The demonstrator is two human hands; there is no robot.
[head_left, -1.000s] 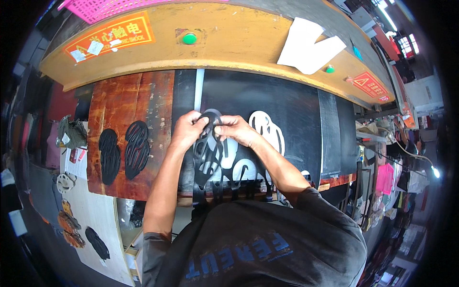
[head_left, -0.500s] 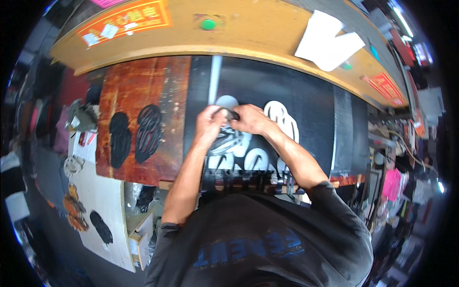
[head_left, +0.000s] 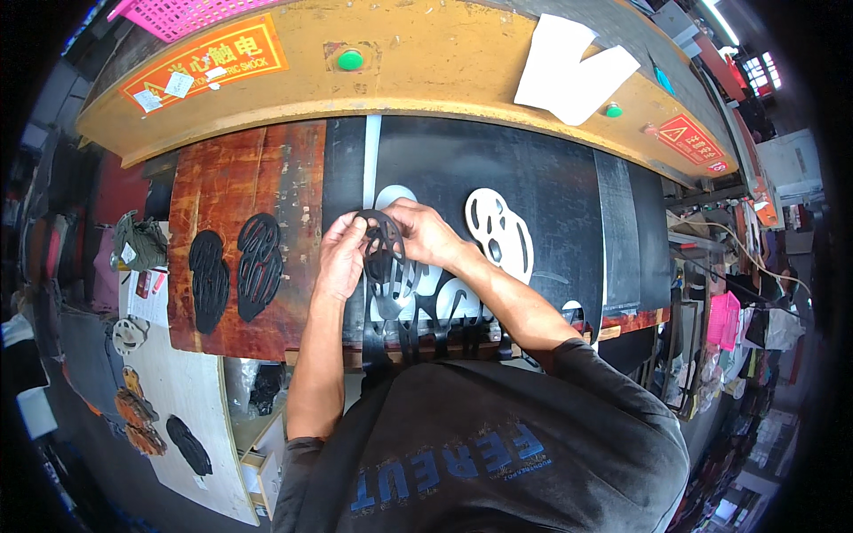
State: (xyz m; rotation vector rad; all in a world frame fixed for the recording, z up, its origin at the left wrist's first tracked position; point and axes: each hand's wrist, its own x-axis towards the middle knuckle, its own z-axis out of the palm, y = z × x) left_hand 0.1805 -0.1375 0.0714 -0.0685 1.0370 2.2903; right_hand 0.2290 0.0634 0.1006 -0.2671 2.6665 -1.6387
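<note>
In front of me, over the black work surface, I hold up a black strappy cut-out piece [head_left: 384, 242], probably a sandal upper. My left hand [head_left: 343, 258] pinches its upper left edge between thumb and fingers. On its right side, the fingers of my right hand [head_left: 428, 234] are closed on the edge, partly hidden behind it. Below and behind the piece lie pale rounded plates [head_left: 455, 298], with black straps [head_left: 442, 333] hanging toward me at the near edge. A white plate with cut-outs [head_left: 499, 235] rests right of my hands, partly covered by my right forearm.
Two black slotted pieces [head_left: 260, 266] lie on a worn red-brown board [head_left: 293, 169] at left. A yellow machine beam [head_left: 426, 84] with green buttons [head_left: 350, 59] and a white paper sheet [head_left: 573, 75] spans the far side. Farther left, a pale side table [head_left: 200, 400] carries brown and black pieces.
The black piece now hangs spread and faces me, where before it was bunched between my fingers. My whole view has shifted a little, and my hands appear slightly farther left.
</note>
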